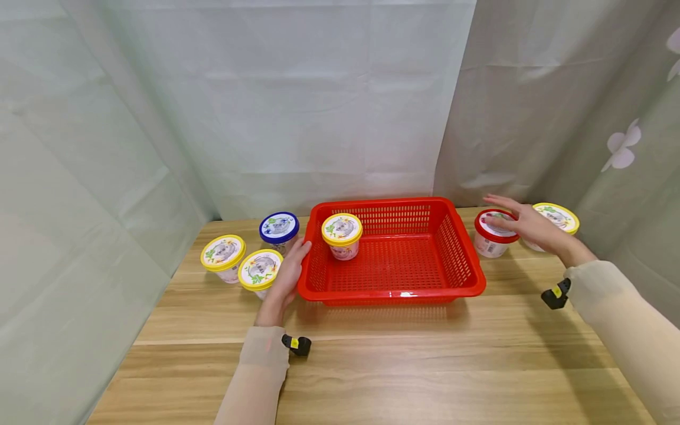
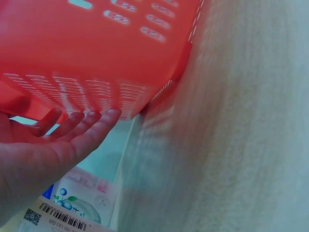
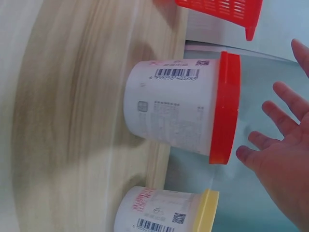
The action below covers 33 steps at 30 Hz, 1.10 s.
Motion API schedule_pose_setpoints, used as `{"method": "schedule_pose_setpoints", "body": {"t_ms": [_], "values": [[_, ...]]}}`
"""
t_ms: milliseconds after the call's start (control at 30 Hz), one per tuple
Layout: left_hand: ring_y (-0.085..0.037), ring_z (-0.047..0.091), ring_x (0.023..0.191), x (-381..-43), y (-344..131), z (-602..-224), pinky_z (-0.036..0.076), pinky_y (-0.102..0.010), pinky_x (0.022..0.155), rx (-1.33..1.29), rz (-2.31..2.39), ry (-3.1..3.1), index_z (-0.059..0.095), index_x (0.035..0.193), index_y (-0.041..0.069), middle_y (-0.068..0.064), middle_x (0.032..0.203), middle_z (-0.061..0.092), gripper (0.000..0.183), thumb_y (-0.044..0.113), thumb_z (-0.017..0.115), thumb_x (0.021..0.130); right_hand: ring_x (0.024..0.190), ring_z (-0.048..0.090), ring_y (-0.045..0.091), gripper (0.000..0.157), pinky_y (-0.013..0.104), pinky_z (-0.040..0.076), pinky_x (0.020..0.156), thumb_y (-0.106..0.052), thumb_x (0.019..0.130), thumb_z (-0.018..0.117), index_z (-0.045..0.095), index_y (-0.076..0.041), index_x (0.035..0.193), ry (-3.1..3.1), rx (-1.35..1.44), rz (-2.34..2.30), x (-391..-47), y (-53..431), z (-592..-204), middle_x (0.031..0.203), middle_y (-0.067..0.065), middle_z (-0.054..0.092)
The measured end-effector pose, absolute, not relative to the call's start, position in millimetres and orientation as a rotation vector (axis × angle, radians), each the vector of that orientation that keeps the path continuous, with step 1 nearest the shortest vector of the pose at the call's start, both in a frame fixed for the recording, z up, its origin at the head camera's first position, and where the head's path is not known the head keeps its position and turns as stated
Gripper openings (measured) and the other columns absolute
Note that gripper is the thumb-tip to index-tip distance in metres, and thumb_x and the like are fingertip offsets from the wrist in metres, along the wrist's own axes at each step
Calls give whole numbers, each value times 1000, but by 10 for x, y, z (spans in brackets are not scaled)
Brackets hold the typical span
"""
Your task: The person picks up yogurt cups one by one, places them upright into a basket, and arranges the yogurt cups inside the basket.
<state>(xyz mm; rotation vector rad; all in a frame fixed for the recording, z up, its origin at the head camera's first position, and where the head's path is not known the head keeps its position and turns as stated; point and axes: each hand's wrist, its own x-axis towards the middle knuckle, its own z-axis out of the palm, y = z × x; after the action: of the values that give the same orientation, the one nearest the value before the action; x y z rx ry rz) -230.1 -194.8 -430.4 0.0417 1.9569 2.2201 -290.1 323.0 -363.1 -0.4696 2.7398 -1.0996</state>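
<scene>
A red plastic basket (image 1: 393, 260) stands on the table with one yellow-lidded tub (image 1: 342, 236) inside, at its left end. My left hand (image 1: 288, 274) is at the basket's left side; in the left wrist view its straight fingers (image 2: 91, 128) lie along the slotted wall. Over a red-lidded tub (image 1: 494, 236), right of the basket, hovers my right hand (image 1: 533, 227). The right wrist view shows that hand's fingers spread above the red lid (image 3: 226, 108), apart from it and holding nothing.
Left of the basket stand a blue-lidded tub (image 1: 278, 229) and two yellow-lidded tubs, one nearer (image 1: 260, 269) and one farther left (image 1: 223, 254). Another yellow-lidded tub (image 1: 556, 218) is at the far right. Pale curtains (image 1: 319, 106) hang behind the wooden table (image 1: 372, 366).
</scene>
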Motion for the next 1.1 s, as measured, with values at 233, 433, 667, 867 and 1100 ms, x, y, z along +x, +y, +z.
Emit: {"method": "schedule_pose_setpoints", "body": {"t_ms": [233,433,667,867,1100], "values": [[-38,37,137,-2297,-1942,-4303,34,-53,110,33,2227,1957,30,151,16,-18,151,37,50,37,35,107,139,27,44,67,68,34,100,-35,97,60,32,-14,154,2768,-492,-1094,-2858,3252,-3696,159,20,23],[-38,37,137,-2298,-1941,-4311,33,-53,111,36,2234,1954,29,152,16,-18,151,36,50,36,35,107,139,27,43,68,69,30,102,-38,96,62,34,-14,153,2760,-472,-1150,-2825,3279,-3752,159,18,24],[-38,36,138,-2307,-1945,-4322,33,-53,111,41,2231,1943,29,152,15,-18,152,36,50,36,35,107,141,23,42,66,66,27,104,-35,96,62,35,-16,153,2752,-464,-1168,-2805,3321,-3801,160,16,21],[-37,37,137,-2301,-1945,-4320,34,-52,110,51,2232,1946,27,153,15,-17,152,36,51,36,34,107,141,23,44,68,69,27,103,-38,97,61,31,-17,155,2763,-429,-1127,-2791,3361,-3852,160,17,19],[-34,39,136,-2303,-1947,-4320,36,-50,109,22,2216,1970,28,153,18,-13,150,39,51,38,36,107,140,23,40,68,64,28,104,-33,97,62,31,-14,154,2755,-432,-1187,-2771,3402,-3943,160,16,19]]}}
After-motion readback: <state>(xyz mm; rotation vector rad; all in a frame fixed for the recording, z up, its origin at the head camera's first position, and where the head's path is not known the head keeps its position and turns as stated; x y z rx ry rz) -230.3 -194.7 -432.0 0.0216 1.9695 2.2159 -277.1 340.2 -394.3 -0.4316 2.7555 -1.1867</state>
